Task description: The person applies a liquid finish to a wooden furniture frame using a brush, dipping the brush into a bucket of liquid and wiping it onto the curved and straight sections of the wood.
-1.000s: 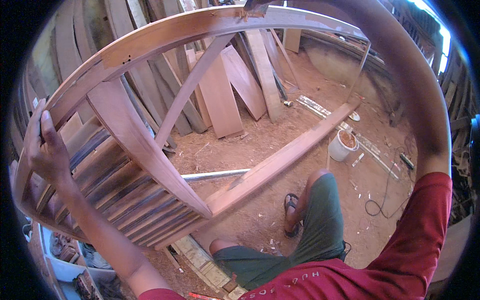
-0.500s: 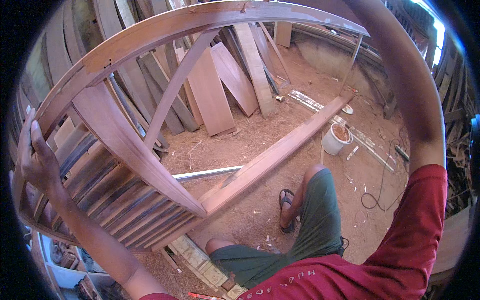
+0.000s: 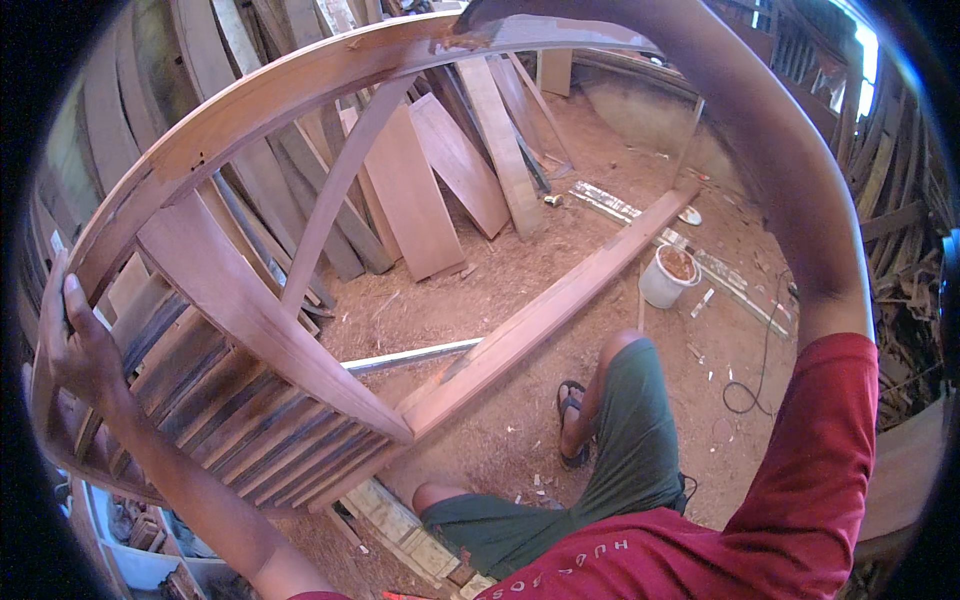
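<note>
Left hand (image 3: 80, 350): gripping the door frame (image 3: 250, 100) side rail; Right hand (image 3: 480, 15): holding the frame's top; Bucket (image 3: 668, 275): on the dirt floor (image 3: 520, 270)

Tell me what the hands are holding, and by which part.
A large wooden frame. The left hand grips its left side rail; the right hand holds its top rail, fingers barely showing at the picture's edge.

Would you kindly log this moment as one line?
left hand: grips wooden frame edge | right hand: on frame top | frame: raised, tilted
</note>
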`<state>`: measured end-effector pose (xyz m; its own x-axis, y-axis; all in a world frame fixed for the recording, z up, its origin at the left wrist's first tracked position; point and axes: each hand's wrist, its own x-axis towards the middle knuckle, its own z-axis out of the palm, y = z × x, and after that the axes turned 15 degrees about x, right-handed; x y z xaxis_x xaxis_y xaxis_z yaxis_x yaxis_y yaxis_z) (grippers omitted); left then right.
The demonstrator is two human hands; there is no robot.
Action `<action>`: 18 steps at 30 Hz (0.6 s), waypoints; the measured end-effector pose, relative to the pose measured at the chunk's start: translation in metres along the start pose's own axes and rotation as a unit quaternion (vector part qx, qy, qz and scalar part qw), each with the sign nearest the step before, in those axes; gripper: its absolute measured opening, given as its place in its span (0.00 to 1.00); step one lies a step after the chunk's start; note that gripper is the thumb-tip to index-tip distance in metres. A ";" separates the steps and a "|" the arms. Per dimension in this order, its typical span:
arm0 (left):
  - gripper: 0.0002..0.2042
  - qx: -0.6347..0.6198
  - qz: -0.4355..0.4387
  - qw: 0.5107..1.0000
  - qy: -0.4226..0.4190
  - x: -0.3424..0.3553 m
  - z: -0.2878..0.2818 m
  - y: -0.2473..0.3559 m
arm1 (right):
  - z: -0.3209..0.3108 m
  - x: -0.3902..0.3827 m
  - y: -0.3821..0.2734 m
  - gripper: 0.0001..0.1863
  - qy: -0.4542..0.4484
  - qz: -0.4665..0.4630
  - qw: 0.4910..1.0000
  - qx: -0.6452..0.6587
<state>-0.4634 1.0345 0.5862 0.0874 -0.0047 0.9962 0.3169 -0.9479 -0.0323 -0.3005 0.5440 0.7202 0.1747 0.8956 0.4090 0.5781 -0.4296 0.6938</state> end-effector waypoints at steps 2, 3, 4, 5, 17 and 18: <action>0.18 0.007 0.004 1.000 -0.005 -0.002 0.001 0.000 | 0.009 0.007 0.004 0.18 -0.006 0.012 1.000 -0.011; 0.18 0.011 0.007 1.000 -0.007 -0.002 0.002 -0.001 | 0.015 0.005 0.016 0.17 0.006 0.007 0.998 -0.055; 0.18 0.007 0.009 1.000 -0.009 -0.002 0.002 -0.003 | 0.018 0.002 0.022 0.17 0.018 0.002 0.995 -0.097; 0.18 0.003 0.012 1.000 -0.012 -0.002 0.004 -0.005 | 0.020 -0.003 0.027 0.17 0.029 -0.004 0.990 -0.138; 0.18 0.025 -0.018 0.999 -0.012 -0.003 0.004 -0.002 | 0.002 -0.009 0.055 0.16 -0.017 0.047 0.995 -0.087; 0.18 0.027 -0.019 0.999 -0.010 -0.003 0.005 -0.003 | 0.001 -0.010 0.053 0.16 -0.020 0.023 0.997 -0.076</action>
<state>-0.4605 1.0392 0.5831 0.0931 0.0380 0.9949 0.3706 -0.9288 0.0008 -0.2711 0.5126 0.7528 0.2320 0.8772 0.4203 0.4414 -0.4800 0.7581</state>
